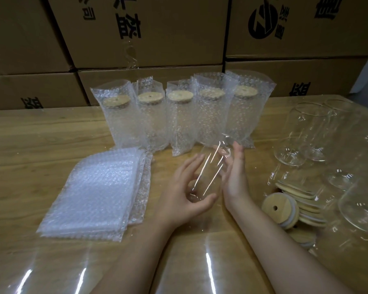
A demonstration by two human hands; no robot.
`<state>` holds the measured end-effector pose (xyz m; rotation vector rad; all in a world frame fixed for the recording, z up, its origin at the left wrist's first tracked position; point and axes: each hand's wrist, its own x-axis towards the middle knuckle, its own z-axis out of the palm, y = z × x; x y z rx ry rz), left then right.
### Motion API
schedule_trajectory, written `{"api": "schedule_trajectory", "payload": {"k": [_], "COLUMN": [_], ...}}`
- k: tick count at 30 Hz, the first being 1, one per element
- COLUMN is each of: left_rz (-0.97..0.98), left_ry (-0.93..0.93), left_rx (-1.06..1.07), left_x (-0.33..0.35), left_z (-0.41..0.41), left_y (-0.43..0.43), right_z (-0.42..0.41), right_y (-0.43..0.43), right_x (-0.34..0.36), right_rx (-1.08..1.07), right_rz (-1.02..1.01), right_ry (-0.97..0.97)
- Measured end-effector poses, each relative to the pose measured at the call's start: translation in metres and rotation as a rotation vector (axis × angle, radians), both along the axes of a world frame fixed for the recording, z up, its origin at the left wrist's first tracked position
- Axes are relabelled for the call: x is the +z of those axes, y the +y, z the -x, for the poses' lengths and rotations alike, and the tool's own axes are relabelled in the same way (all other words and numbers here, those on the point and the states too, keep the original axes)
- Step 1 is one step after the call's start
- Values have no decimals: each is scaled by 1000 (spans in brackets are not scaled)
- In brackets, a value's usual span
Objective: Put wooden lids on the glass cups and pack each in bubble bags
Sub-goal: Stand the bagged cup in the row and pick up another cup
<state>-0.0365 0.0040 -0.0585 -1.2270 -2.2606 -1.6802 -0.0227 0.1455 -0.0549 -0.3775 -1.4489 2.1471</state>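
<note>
A clear glass cup (208, 168) with no lid is tilted between both hands above the table's middle. My left hand (185, 194) wraps its lower end with thumb and fingers. My right hand (235, 177) presses flat against its right side. Round wooden lids (274, 207) with a centre hole lie piled to the right of my right wrist. Several bare glass cups (300, 134) stand at the right. A stack of flat bubble bags (100, 192) lies at the left. Behind the hands stands a row of several bagged, lidded cups (179, 115).
The wooden table (40, 141) is covered near me by a shiny clear film (200, 262). Stacked cardboard boxes (147, 32) form a wall along the table's far edge. More cups (361, 206) stand close to the right edge.
</note>
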Motion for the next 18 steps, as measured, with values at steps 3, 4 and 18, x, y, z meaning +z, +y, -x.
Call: {"api": "schedule_trajectory", "payload": {"k": [3, 4, 18], "left_rz": [-75, -134, -82], "left_ry": [-105, -154, 136], "left_rx": [34, 44, 189], "left_x": [2, 2, 11], "left_z": [4, 6, 7], "left_y": [0, 0, 0], "right_z": [-2, -4, -15], "right_y": [-19, -27, -48], "right_x": [-1, -1, 4], "right_rx": [116, 153, 159], "right_rz": [-74, -115, -305], "right_ry": [9, 19, 80]}}
